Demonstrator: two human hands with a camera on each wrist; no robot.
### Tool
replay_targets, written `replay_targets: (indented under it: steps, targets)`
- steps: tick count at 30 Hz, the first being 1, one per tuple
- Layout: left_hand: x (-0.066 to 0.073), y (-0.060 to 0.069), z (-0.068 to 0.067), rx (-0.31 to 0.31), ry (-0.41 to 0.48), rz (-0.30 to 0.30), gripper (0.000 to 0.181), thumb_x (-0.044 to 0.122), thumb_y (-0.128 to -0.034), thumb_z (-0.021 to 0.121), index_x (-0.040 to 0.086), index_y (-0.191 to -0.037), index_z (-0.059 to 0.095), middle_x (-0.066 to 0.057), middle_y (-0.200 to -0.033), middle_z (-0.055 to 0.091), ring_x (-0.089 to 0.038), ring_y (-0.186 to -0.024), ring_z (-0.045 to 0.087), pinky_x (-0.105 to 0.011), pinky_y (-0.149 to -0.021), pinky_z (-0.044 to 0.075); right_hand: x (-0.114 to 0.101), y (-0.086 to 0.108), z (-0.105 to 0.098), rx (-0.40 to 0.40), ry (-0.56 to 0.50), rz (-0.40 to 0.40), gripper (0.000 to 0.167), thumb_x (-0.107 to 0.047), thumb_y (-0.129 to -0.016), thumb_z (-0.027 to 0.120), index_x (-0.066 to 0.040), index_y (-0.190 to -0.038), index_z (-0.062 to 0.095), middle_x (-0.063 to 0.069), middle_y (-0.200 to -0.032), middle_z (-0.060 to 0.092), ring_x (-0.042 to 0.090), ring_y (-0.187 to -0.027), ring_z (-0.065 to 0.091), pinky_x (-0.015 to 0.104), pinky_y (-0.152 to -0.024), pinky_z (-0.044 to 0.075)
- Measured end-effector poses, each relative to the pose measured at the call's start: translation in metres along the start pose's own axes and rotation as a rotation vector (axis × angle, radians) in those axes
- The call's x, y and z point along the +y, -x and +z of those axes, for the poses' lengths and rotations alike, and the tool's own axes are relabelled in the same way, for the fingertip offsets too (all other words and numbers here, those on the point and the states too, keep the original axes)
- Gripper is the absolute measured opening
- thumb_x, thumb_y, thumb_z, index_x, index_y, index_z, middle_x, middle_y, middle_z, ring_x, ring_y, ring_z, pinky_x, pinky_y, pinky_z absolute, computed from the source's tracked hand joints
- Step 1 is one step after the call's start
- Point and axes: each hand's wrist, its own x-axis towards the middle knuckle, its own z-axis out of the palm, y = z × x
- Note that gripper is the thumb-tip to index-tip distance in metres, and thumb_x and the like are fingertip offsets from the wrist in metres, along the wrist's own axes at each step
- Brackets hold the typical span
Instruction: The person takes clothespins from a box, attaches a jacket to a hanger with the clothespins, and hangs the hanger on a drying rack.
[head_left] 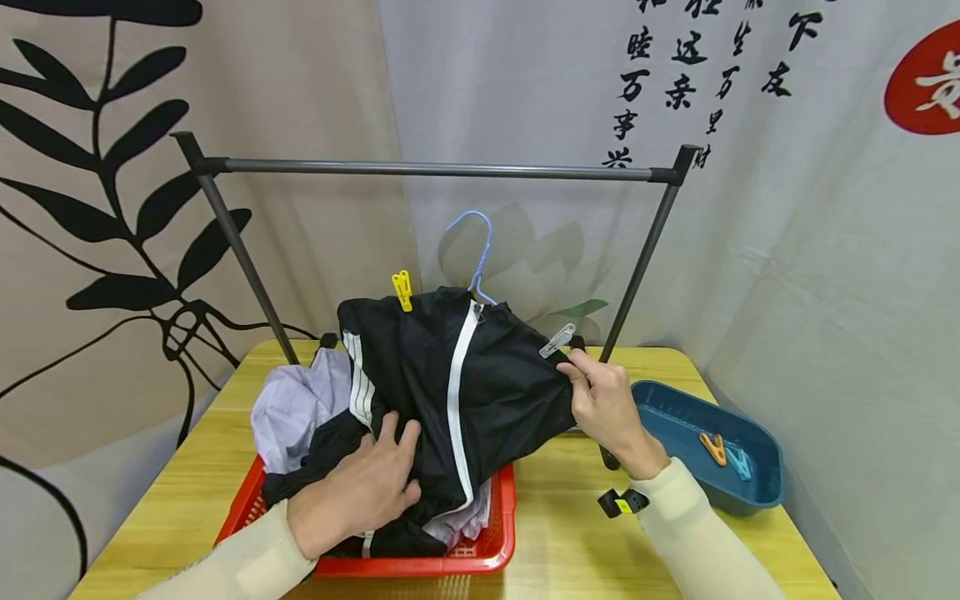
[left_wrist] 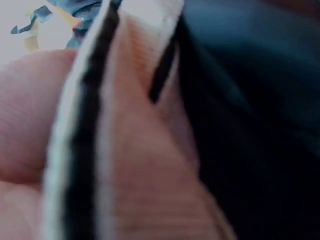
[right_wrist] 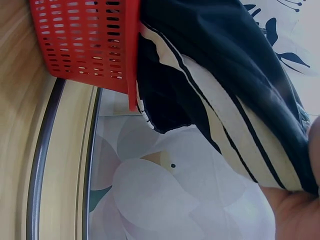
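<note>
A black jacket [head_left: 412, 358] with a white zip and white side stripes hangs on a blue wire hanger [head_left: 480, 250], whose hook sticks up from the collar. A yellow clothes peg [head_left: 402, 290] sits at its left shoulder, a pale clear peg [head_left: 557, 341] at its right. My right hand [head_left: 603, 404] pinches the jacket's right end just below the pale peg. My left hand [head_left: 367, 487] rests on the lower left part, fingers spread over the cloth. In the left wrist view, striped trim [left_wrist: 82, 130] lies blurred against the hand.
Beneath the jacket, a red basket [head_left: 420, 567] holds lilac clothing [head_left: 300, 408], on the wooden table [head_left: 585, 550]. A dark metal rack [head_left: 435, 169] stands behind. To the right, a blue tray [head_left: 667, 400] contains an orange peg [head_left: 712, 448] and a turquoise peg [head_left: 738, 463].
</note>
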Motion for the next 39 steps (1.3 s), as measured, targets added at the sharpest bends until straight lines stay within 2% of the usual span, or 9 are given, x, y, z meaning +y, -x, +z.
replay_targets:
  steps: [5,8,11,16,20,24,30,34,39]
  targets:
    - [-0.006,-0.001,0.0,0.072,-0.04,0.08,0.048,0.002,-0.0963,0.091,0.003,-0.132,0.06,-0.029,-0.13,0.055,-0.039,-0.074,0.064,-0.054,-0.062,0.06,0.0,0.002,0.0,-0.002,-0.002,-0.003,0.032,0.013,-0.108,0.069,-0.008,-0.085,0.059,-0.002,-0.057,0.029,0.0,-0.045,0.041,0.018,-0.053,0.036]
    - [-0.011,-0.001,-0.001,0.101,-0.046,0.118,0.048,-0.004,-0.0944,0.09,0.001,-0.13,0.059,-0.029,-0.126,0.056,-0.032,-0.064,0.061,-0.049,-0.06,0.059,0.001,0.003,0.0,-0.002,0.002,-0.006,0.032,0.013,-0.107,0.069,-0.007,-0.085,0.059,-0.001,-0.057,0.029,0.002,-0.044,0.04,0.018,-0.052,0.034]
    - [-0.014,-0.002,-0.005,0.088,-0.001,0.118,0.048,-0.007,-0.0952,0.087,-0.001,-0.13,0.056,-0.028,-0.125,0.056,-0.028,-0.06,0.059,-0.046,-0.059,0.057,0.002,0.003,-0.001,0.001,0.006,-0.001,0.03,0.013,-0.107,0.069,-0.007,-0.087,0.061,-0.001,-0.058,0.032,0.001,-0.045,0.036,0.019,-0.051,0.032]
    - [-0.017,-0.004,-0.016,0.09,0.093,0.067,0.039,-0.008,-0.0975,0.08,0.0,-0.124,0.053,-0.02,-0.119,0.061,-0.027,-0.076,0.065,-0.048,-0.071,0.061,0.004,0.002,-0.005,0.002,0.016,0.031,0.022,0.011,-0.108,0.069,-0.006,-0.094,0.069,-0.002,-0.059,0.036,-0.002,-0.049,0.032,0.019,-0.05,0.03]
    - [-0.021,-0.006,-0.027,0.144,0.184,0.083,0.028,-0.011,-0.0981,0.067,0.001,-0.12,0.053,-0.014,-0.109,0.065,-0.026,-0.092,0.067,-0.049,-0.085,0.061,0.007,0.003,-0.009,0.016,0.036,0.034,0.017,0.01,-0.108,0.071,-0.004,-0.098,0.073,-0.004,-0.059,0.038,-0.002,-0.049,0.036,0.019,-0.05,0.031]
    - [-0.024,-0.01,-0.038,0.221,0.289,0.098,0.022,-0.011,-0.1006,0.056,-0.002,-0.121,0.054,-0.014,-0.104,0.067,-0.027,-0.096,0.068,-0.048,-0.09,0.06,0.009,0.002,-0.011,0.048,0.045,0.023,0.018,0.01,-0.108,0.071,-0.004,-0.097,0.074,-0.004,-0.059,0.04,0.002,-0.047,0.04,0.02,-0.051,0.032]
    - [-0.032,-0.02,-0.051,0.314,0.397,0.003,0.018,0.0,-0.1112,0.054,-0.004,-0.129,0.057,-0.024,-0.109,0.076,-0.034,-0.099,0.074,-0.052,-0.089,0.059,0.01,-0.001,-0.017,0.082,0.065,0.04,0.018,0.009,-0.109,0.07,-0.003,-0.095,0.072,-0.002,-0.059,0.036,0.005,-0.05,0.042,0.02,-0.051,0.029]
    - [-0.043,-0.023,-0.055,0.299,0.373,-0.022,0.026,-0.001,-0.1086,0.056,-0.006,-0.133,0.062,-0.03,-0.122,0.078,-0.04,-0.108,0.076,-0.059,-0.096,0.06,0.012,-0.001,-0.02,0.082,0.09,0.057,0.018,0.008,-0.109,0.071,-0.002,-0.095,0.073,-0.002,-0.059,0.038,0.005,-0.051,0.043,0.021,-0.052,0.029]
    - [-0.045,-0.012,-0.056,0.228,0.311,0.027,0.035,-0.002,-0.1055,0.066,-0.008,-0.14,0.065,-0.032,-0.141,0.072,-0.044,-0.125,0.071,-0.065,-0.11,0.058,0.013,0.002,-0.021,0.064,0.108,0.07,0.018,0.006,-0.11,0.071,-0.003,-0.094,0.072,-0.001,-0.06,0.041,0.008,-0.053,0.048,0.022,-0.052,0.031]
